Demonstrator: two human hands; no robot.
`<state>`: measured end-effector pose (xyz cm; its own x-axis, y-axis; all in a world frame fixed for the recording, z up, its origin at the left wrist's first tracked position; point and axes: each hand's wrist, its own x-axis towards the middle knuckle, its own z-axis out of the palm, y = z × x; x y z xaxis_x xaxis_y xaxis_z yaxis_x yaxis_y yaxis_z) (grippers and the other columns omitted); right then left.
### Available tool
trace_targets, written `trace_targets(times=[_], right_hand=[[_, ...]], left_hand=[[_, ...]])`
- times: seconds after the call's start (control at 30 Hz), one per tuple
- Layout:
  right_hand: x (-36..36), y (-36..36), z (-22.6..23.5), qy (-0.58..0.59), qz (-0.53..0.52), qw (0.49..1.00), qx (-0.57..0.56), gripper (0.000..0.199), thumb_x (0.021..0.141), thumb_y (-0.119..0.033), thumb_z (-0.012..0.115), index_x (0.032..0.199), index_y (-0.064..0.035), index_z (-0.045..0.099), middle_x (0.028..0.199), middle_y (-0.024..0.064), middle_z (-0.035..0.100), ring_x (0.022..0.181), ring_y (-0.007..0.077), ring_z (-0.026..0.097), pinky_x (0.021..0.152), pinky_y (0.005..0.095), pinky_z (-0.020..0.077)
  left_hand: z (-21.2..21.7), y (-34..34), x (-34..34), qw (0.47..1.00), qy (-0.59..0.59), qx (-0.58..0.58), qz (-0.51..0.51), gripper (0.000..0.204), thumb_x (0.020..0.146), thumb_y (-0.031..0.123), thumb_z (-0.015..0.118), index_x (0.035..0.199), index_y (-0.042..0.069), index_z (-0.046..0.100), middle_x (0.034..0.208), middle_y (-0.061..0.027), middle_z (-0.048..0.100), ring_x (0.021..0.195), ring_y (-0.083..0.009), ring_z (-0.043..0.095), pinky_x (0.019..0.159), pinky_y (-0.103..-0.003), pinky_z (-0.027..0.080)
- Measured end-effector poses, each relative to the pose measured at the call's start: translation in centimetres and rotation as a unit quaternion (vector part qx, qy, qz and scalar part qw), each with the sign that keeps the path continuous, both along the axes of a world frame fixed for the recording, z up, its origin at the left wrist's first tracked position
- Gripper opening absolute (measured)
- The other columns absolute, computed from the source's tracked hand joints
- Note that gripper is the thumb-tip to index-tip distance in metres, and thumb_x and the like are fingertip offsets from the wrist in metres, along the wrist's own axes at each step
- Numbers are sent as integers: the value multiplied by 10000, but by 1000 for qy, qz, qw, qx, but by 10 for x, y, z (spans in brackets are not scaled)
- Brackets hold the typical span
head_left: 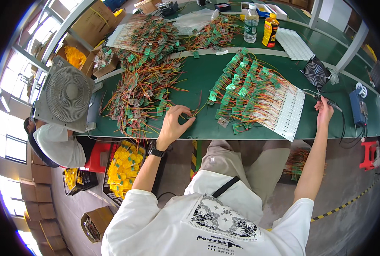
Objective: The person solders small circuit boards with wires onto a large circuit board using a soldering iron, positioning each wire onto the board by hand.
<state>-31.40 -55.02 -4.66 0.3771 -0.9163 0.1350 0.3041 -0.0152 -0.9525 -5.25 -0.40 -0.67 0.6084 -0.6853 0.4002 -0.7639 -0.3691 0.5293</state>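
Grey fan, water bottle, yellow bottle, red stool.

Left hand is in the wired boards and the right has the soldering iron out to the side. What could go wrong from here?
1. The left hand pinches wires beside a tangled pile of wired boards; a pull could drag neighbours along.
2. The right hand holds the soldering iron near the white strip panel; its tip might touch wires.
3. The iron's cord could snag.

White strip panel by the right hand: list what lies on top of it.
Small green circuit boards with orange wires cover the white panel's left part; its right part is bare. What lies beneath them cannot be seen.
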Motion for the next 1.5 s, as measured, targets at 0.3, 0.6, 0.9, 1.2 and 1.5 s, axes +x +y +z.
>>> trace_targets(times=[0.3, 0.6, 0.9, 1.2, 1.5], right_hand=[[5, 4, 3, -15, 13, 1000, -5, 172, 863, -149, 703, 881, 15, 652, 700, 78, 647, 542, 137, 591, 499, 235, 416], [0, -1, 0, -5, 16, 1000, -12, 176, 859, -152, 710, 886, 10, 649, 707, 78, 649, 538, 135, 587, 493, 228, 408], [2, 1, 3, -4, 13, 1000, 1, 172, 855, -157, 718, 882, -7, 640, 704, 72, 646, 543, 137, 590, 503, 227, 402], [3, 3, 1, 3, 10, 1000, -3, 160, 855, -164, 720, 859, -25, 641, 693, 61, 637, 543, 136, 587, 497, 232, 401], [3, -1, -1, 12, 1, 1000, -14, 162, 851, -169, 725, 862, -29, 645, 697, 63, 642, 542, 131, 584, 498, 224, 398]], left_hand=[[-2, 1, -13, 1000, -19, -13, 9, 181, 751, 138, 780, 836, 34, 658, 991, -86, 644, 916, -235, 604, 780, -352, 486], [3, -2, -17, 991, 127, -24, 18, 290, 780, 73, 712, 1048, 8, 622, 889, -51, 679, 761, -152, 619, 607, -273, 447], [2, 2, -5, 988, 156, -7, 21, 296, 831, 14, 623, 1126, -9, 609, 877, -31, 652, 821, -97, 608, 610, -243, 447], [-17, 4, 10, 908, 372, -194, 8, 233, 980, 63, 521, 1184, -43, 563, 1019, -67, 614, 909, -154, 644, 765, -270, 534], [8, -10, 18, 865, 441, -237, -29, 249, 979, 68, 514, 1216, -5, 504, 1072, -69, 566, 901, -183, 655, 751, -309, 562]])
